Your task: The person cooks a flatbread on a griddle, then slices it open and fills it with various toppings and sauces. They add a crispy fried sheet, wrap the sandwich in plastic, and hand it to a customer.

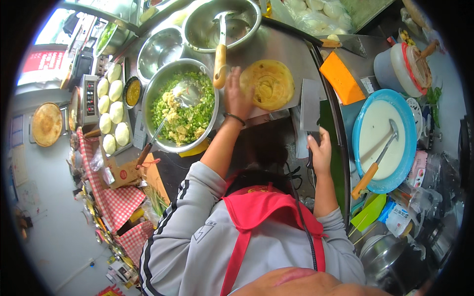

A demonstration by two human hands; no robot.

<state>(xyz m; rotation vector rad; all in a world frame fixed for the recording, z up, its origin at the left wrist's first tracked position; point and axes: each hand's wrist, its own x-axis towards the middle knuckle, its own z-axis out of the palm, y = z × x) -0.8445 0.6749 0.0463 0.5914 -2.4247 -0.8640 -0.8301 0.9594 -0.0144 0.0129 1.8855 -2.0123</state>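
Observation:
A round golden flatbread (272, 85) lies on the metal worktop in front of me. My left hand (238, 92) is at its left edge, fingers extended and blurred, holding nothing; whether it touches the bread is unclear. In my right hand (320, 150) is the dark handle of a cleaver (310, 105), whose broad blade points away from me, right of the bread. Left of my left hand stands a steel bowl (149, 125) of chopped green vegetable with yellowish crumbly bits and a long-handled utensil in it. A wooden-handled ladle (220, 63) rests in another steel bowl (192, 42) beyond.
Dough pieces (116, 112) fill a tray at the left, beside a small bowl of yellow sauce (132, 92). An empty-looking steel bowl (157, 55) stands behind. At the right are an orange scraper-like sheet (341, 79) and a blue basin (357, 137) of white batter with a ladle.

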